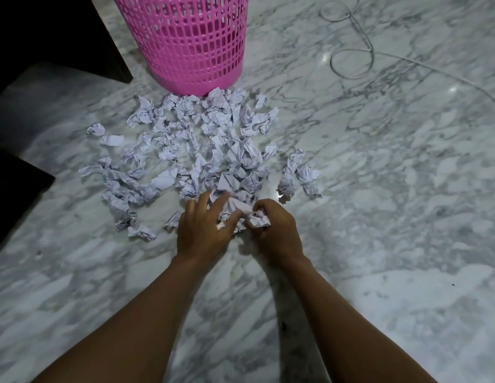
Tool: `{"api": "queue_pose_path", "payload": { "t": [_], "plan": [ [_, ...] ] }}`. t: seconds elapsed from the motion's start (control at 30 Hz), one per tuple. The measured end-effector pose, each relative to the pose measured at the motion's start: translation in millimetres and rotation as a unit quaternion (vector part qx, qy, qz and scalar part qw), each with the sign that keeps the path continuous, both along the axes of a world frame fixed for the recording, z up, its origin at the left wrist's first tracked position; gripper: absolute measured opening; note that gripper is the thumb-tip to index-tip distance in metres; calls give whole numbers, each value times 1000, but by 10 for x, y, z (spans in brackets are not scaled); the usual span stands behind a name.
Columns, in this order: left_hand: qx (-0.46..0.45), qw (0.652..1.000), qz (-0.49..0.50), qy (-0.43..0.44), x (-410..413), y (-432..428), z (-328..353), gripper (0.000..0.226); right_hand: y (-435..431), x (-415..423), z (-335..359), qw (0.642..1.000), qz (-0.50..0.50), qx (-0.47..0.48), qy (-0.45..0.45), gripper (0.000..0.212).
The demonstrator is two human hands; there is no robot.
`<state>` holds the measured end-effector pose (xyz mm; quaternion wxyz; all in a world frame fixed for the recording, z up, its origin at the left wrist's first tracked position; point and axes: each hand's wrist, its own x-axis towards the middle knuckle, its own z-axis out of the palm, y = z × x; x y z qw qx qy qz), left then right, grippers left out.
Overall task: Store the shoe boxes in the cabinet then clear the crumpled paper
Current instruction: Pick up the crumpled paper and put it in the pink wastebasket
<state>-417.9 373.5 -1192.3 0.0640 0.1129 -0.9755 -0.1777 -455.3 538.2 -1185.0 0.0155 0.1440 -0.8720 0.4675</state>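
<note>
Two bare forearms are reaching forward from the bottom of the view over a grey-veined marble floor [379, 244], ending side by side at the near edge of the litter. The left hand [202, 230] is lying palm down with its fingers [201, 200] spread wide, slightly blurred, the tips pressing onto the nearest wads and the thumb pointing across toward the other hand; no wad is being closed in its grasp. Just beside it, the right hand [276, 230] is curling its fingers [264, 207] tightly round a paper ball [259, 220], which is showing between fingertips and thumb at the hand's left side, touching the loose sheet under the left fingertips. Beyond both hands the crumpled paper [202, 139] is lying spread across the floor in a broad, loose heap of many printed white wads, a few strays sitting apart at the left and right fringes. At the heap's far edge a pink basket [191, 42] of open lattice plastic is standing upright, the farthest wads touching its base. Dark furniture [47, 37] is filling the left side, and a thin cable [351, 51] is looping over the floor at the far right.
</note>
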Motion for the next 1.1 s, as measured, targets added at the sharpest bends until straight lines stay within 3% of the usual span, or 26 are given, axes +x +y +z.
{"api": "queue_pose_path", "payload": {
  "t": [0.1,0.2,0.33,0.43,0.53,0.6,0.77,0.9,1.1],
  "plan": [
    [-3,1000,23,4,-4,4,-21,58,91,-118,82,992,-46,-22,118,27],
    [2,999,42,10,-23,48,-20,50,225,-394,134,980,-81,35,180,20],
    [-4,998,60,18,-21,93,-43,46,359,-884,205,983,-123,47,128,25],
    [-14,998,64,25,-33,107,-56,48,432,-1148,161,988,-42,148,29,41],
    [-26,997,66,30,-37,115,-80,48,432,-1170,73,966,52,246,-52,54],
    [-28,996,73,30,-40,123,-88,47,428,-1081,37,966,56,253,-19,61],
    [-30,996,81,22,-48,141,-100,46,376,-885,-14,974,29,222,29,49],
    [-33,995,92,25,-36,173,-100,43,325,-848,-83,958,29,276,73,69],
    [-84,991,91,48,-23,171,-141,41,325,-997,-151,924,86,329,175,73]
  ]
}}
